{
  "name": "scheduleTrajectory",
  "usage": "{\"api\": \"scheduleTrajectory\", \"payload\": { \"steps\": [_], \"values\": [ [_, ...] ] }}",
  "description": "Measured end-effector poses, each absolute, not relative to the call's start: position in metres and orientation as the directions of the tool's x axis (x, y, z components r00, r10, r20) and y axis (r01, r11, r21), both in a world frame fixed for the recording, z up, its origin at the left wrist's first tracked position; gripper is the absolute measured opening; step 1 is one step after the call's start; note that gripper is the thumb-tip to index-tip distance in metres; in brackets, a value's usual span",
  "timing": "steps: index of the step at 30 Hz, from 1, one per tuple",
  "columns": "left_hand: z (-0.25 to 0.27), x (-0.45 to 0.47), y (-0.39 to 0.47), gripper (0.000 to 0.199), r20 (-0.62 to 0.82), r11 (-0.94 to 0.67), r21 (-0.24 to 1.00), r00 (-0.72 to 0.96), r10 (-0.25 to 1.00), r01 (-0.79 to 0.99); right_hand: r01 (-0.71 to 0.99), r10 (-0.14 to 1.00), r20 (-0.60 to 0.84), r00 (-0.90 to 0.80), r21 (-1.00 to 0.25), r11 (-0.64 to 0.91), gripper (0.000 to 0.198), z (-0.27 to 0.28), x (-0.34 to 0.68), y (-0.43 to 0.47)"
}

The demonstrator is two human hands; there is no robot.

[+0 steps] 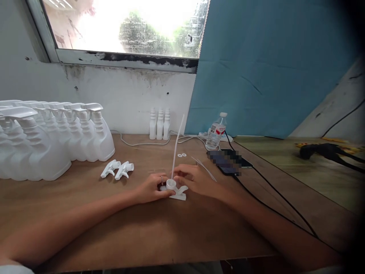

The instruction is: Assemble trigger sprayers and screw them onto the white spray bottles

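A white trigger spray head (179,193) lies upside down on the table, its round collar facing up. My left hand (155,187) is closed on the collar side of it, thumb in front and fingers behind. From the collar rises a long, thin, translucent dip tube (176,146), leaning slightly right. Just behind the collar, my right hand (191,178) has its curled fingertips at the lower part of the tube; their exact contact is partly hidden. Two more white trigger spray heads (123,170) lie to the left of my left hand.
Rows of white spray bottles (54,140) stand at left. Several slim white bottles (160,125) stand by the wall. Two small white washers (181,155), loose tubes (205,169), a water bottle (217,133) and cabled phones (226,163) lie or stand behind and right.
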State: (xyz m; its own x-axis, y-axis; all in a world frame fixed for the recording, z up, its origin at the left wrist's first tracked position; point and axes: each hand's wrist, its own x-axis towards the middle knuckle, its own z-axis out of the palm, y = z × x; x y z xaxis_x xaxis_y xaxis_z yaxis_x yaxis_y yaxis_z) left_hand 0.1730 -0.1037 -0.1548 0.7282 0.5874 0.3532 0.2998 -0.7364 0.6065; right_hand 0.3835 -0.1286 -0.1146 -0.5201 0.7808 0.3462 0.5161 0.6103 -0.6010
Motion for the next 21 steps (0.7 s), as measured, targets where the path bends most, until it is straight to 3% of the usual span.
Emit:
{"api": "scheduleTrajectory", "payload": {
  "steps": [2, 5, 8, 10, 13, 16, 18, 21],
  "values": [
    [-0.155, 0.173, -0.105, 0.029, 0.348, -0.746, 0.602, 0.748, 0.565, 0.283, 0.579, 0.718, 0.499, -0.485, -0.432, 0.691, 0.019, -0.109, 0.39, -0.129],
    [-0.154, 0.174, -0.104, 0.032, 0.308, -0.742, 0.603, 0.772, 0.555, 0.293, 0.582, 0.458, 0.664, -0.591, -0.042, 0.812, 0.023, -0.098, 0.396, -0.133],
    [-0.144, 0.178, -0.099, 0.036, 0.244, -0.732, 0.553, 0.763, 0.599, 0.398, 0.481, 0.204, 0.588, -0.783, 0.365, 0.797, 0.019, -0.084, 0.396, -0.142],
    [-0.133, 0.183, -0.094, 0.035, 0.242, -0.753, 0.445, 0.744, 0.623, 0.485, 0.48, 0.193, 0.523, -0.83, 0.493, 0.726, 0.014, -0.075, 0.394, -0.148],
    [-0.109, 0.193, -0.09, 0.029, 0.339, -0.804, 0.225, 0.729, 0.595, 0.551, 0.557, 0.321, 0.48, -0.817, 0.512, 0.654, 0.027, -0.067, 0.394, -0.15],
    [-0.08, 0.2, -0.087, 0.031, 0.439, -0.84, 0.118, 0.731, 0.523, 0.53, 0.634, 0.419, 0.497, -0.76, 0.425, 0.646, 0.038, -0.069, 0.401, -0.144],
    [-0.061, 0.2, -0.076, 0.036, 0.407, -0.889, 0.169, 0.791, 0.456, 0.425, 0.667, 0.428, 0.556, -0.713, 0.348, 0.659, 0.036, -0.071, 0.409, -0.14],
    [-0.041, 0.193, -0.037, 0.047, 0.211, -0.849, 0.473, 0.905, 0.369, 0.236, 0.706, 0.394, 0.664, -0.635, 0.292, 0.645, 0.03, -0.07, 0.424, -0.138]
  ]
}}
